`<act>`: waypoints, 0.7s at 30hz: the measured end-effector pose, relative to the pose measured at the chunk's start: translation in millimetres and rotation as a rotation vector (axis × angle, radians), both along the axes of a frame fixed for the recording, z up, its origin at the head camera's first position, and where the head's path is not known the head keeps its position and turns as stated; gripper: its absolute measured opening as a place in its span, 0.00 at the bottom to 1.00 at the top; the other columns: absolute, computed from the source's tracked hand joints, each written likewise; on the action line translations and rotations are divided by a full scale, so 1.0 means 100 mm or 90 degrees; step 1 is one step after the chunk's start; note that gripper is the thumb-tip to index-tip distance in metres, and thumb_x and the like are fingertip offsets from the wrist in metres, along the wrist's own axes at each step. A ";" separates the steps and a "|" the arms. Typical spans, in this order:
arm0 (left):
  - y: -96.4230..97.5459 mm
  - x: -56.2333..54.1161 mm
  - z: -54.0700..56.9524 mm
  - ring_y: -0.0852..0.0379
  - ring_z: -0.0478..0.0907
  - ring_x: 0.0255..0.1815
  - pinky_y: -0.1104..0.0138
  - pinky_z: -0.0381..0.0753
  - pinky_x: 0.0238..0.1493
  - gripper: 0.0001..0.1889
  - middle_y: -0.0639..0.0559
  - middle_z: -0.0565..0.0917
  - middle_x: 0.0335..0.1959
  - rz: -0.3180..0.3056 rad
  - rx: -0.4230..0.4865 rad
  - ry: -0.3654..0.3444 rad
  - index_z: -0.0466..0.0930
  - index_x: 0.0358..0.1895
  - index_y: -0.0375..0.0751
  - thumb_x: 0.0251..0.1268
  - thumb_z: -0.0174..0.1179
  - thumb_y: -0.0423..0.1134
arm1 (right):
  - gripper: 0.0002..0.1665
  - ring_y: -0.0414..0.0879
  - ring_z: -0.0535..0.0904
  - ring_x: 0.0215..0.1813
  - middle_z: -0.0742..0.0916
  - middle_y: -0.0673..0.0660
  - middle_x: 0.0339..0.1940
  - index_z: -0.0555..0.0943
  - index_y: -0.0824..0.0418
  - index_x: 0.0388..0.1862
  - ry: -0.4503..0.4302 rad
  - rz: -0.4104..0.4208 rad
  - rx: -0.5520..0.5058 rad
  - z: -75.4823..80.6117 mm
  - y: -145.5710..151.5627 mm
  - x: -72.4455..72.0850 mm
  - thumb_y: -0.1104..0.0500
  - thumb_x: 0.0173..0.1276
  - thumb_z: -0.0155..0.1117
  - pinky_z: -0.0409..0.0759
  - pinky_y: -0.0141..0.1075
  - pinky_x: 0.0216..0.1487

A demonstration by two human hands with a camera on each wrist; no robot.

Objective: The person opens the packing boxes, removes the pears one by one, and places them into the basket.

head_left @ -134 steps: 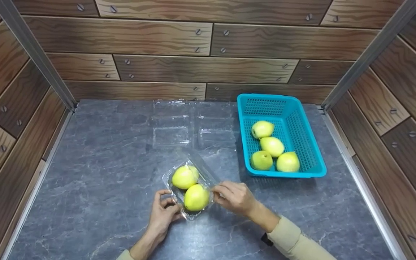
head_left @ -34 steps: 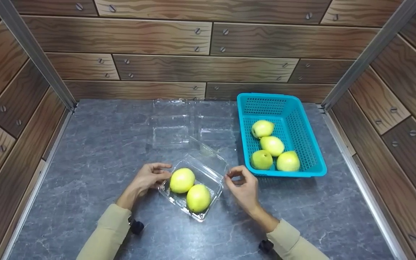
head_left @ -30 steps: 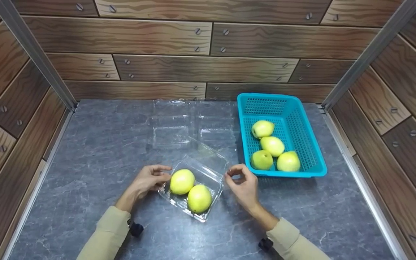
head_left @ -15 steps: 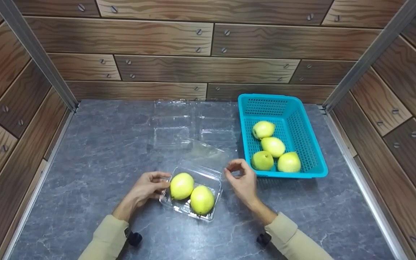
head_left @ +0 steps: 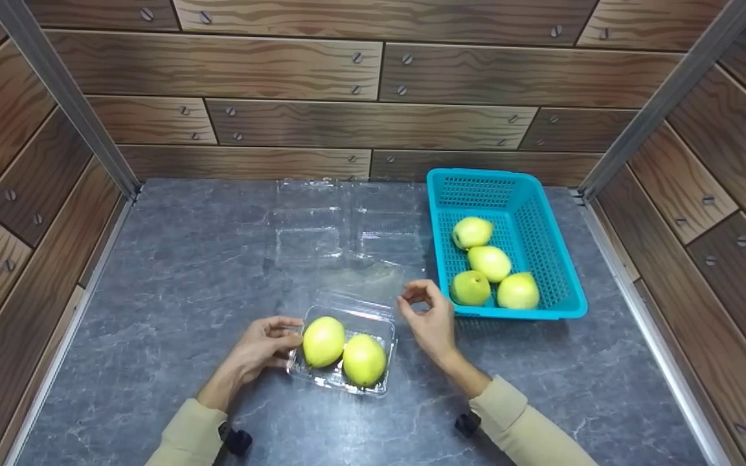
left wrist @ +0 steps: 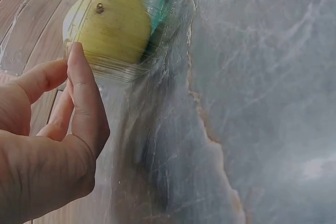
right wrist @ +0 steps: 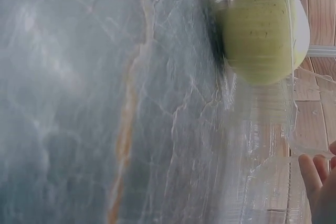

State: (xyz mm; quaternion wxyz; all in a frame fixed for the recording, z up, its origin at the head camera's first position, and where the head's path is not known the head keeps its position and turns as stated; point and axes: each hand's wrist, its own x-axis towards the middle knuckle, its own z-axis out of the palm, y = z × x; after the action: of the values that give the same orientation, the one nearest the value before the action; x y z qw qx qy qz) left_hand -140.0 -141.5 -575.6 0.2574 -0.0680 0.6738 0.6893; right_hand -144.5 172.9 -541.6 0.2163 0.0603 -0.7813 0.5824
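Note:
A clear plastic clamshell container (head_left: 373, 325) stands at the front middle of the table, its lid (head_left: 359, 279) raised and folded back. Inside lie two yellow-green pears, a left one (head_left: 324, 342) and a right one (head_left: 364, 360). My left hand (head_left: 261, 346) pinches the container's left rim between thumb and fingers; the left wrist view shows the fingertips at the plastic beside a pear (left wrist: 107, 24). At the lid's right edge, my right hand (head_left: 431, 318) has thumb and index finger brought together, and in the right wrist view its fingers (right wrist: 311, 177) meet the clear plastic edge.
A blue perforated basket (head_left: 570, 285) with several pears (head_left: 489, 263) stands at the right, just behind my right hand. More clear plastic containers (head_left: 308, 243) sit at the back middle. Wood-patterned walls (head_left: 295, 123) enclose the table at the back and sides.
The container with the two pears has turned clockwise and come slightly nearer, now lying almost square. Earlier its lid stood up beside the pears; now it leans back. Both hands moved with it.

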 end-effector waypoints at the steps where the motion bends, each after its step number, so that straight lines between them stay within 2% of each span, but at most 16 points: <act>1: -0.01 0.01 -0.01 0.59 0.83 0.35 0.68 0.92 0.30 0.27 0.50 0.84 0.42 0.002 0.001 -0.001 0.77 0.66 0.30 0.65 0.71 0.31 | 0.13 0.47 0.84 0.35 0.87 0.71 0.35 0.81 0.76 0.44 0.001 -0.002 0.004 -0.01 -0.01 -0.01 0.79 0.61 0.71 0.78 0.17 0.26; 5: -0.02 0.06 -0.03 0.57 0.84 0.37 0.68 0.92 0.31 0.26 0.50 0.85 0.42 0.011 0.009 -0.005 0.77 0.65 0.30 0.64 0.72 0.30 | 0.14 0.52 0.85 0.35 0.88 0.70 0.35 0.80 0.77 0.45 0.006 -0.003 0.010 0.01 -0.04 -0.02 0.80 0.61 0.71 0.81 0.18 0.31; 8: -0.02 0.10 -0.04 0.56 0.84 0.38 0.67 0.93 0.31 0.26 0.50 0.85 0.42 0.014 0.025 -0.009 0.77 0.64 0.31 0.64 0.72 0.30 | 0.14 0.54 0.85 0.36 0.88 0.70 0.35 0.80 0.77 0.45 0.015 0.001 0.011 0.04 -0.05 -0.03 0.80 0.60 0.71 0.84 0.21 0.36; 11: -0.03 0.15 -0.06 0.57 0.84 0.38 0.66 0.93 0.32 0.26 0.51 0.85 0.42 0.013 0.043 -0.014 0.76 0.64 0.31 0.64 0.72 0.30 | 0.15 0.54 0.85 0.36 0.88 0.70 0.34 0.81 0.78 0.45 0.015 0.001 0.015 0.00 -0.05 -0.07 0.80 0.60 0.71 0.87 0.26 0.39; 16: -0.05 0.23 -0.07 0.57 0.84 0.37 0.66 0.93 0.31 0.27 0.51 0.84 0.40 0.021 0.055 -0.018 0.75 0.64 0.30 0.63 0.72 0.29 | 0.16 0.48 0.85 0.36 0.88 0.72 0.35 0.82 0.78 0.47 -0.002 0.005 -0.002 -0.17 -0.03 -0.18 0.80 0.60 0.72 0.87 0.27 0.38; 21: -0.06 0.29 -0.08 0.58 0.83 0.34 0.66 0.93 0.30 0.27 0.52 0.83 0.38 0.025 0.067 -0.020 0.73 0.64 0.28 0.63 0.71 0.28 | 0.17 0.42 0.85 0.34 0.88 0.72 0.37 0.83 0.75 0.50 -0.045 0.042 -0.058 -0.22 0.00 -0.22 0.77 0.62 0.73 0.88 0.26 0.32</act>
State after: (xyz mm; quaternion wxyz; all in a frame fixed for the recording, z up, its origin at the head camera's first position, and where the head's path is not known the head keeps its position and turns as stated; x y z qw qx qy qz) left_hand -110.8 -147.4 -583.8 0.2577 -0.0780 0.6310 0.7275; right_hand -166.2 173.1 -563.2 0.1718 0.0553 -0.7590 0.6256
